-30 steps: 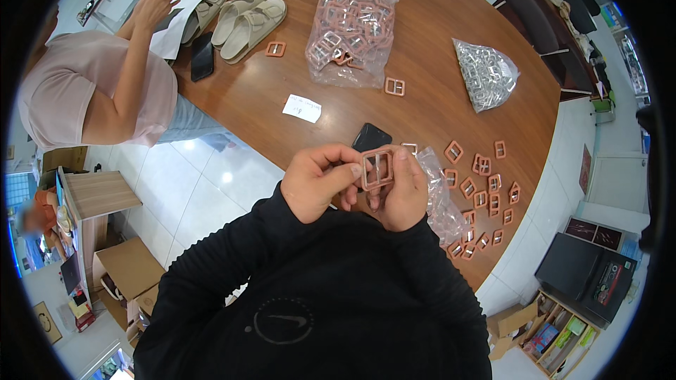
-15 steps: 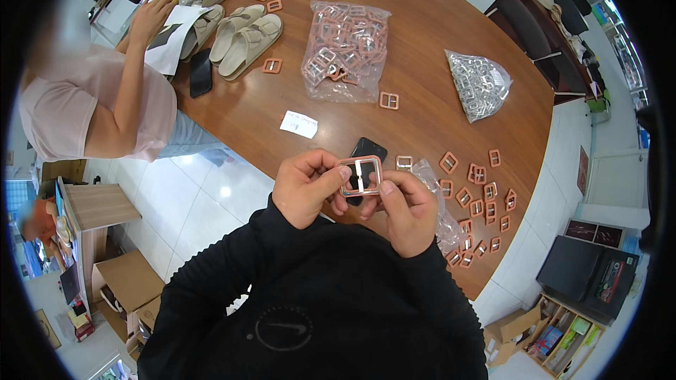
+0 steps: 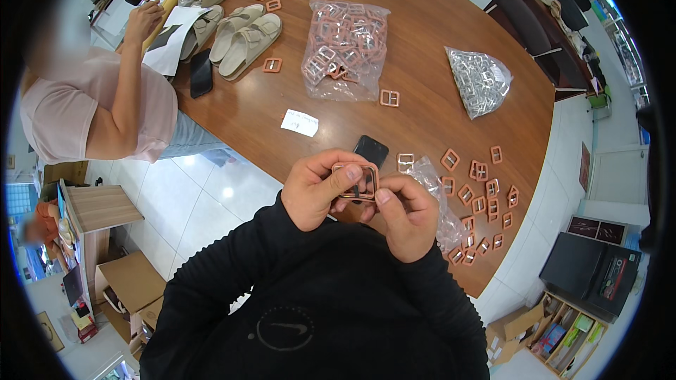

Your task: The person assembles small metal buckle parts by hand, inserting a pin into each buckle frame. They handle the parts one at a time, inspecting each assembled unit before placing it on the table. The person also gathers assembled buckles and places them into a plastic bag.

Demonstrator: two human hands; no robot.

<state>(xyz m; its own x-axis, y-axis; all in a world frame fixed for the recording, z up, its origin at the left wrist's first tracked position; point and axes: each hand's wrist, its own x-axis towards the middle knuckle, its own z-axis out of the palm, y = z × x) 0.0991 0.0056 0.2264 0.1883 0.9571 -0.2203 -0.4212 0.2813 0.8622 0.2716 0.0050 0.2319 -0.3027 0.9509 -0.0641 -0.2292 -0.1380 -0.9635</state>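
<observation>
Close in front of my chest, my left hand (image 3: 314, 191) pinches a pinkish-brown buckle (image 3: 374, 179) with a square frame. My right hand (image 3: 406, 217) grips its right side between thumb and fingertips. The left thumb covers part of the frame, so the middle of the buckle is partly hidden. Behind it on the table lies a black phone (image 3: 371, 150). Just right of my right hand are a crumpled clear plastic bag (image 3: 441, 212) and several loose buckles (image 3: 479, 171), brown with silvery bars.
A clear bag of brown buckles (image 3: 346, 46) lies farther back, a bag of silvery buckles (image 3: 479, 84) to its right. Beige sandals (image 3: 251, 46), a second phone (image 3: 201, 74) and a white paper note (image 3: 300, 123) are on the left. A person in pink (image 3: 105, 109) sits at the table's left edge.
The buckle has turned between my hands, and its bright white-silver middle bar no longer shows. My left thumb now lies farther over the frame. The person in pink has shifted a raised hand.
</observation>
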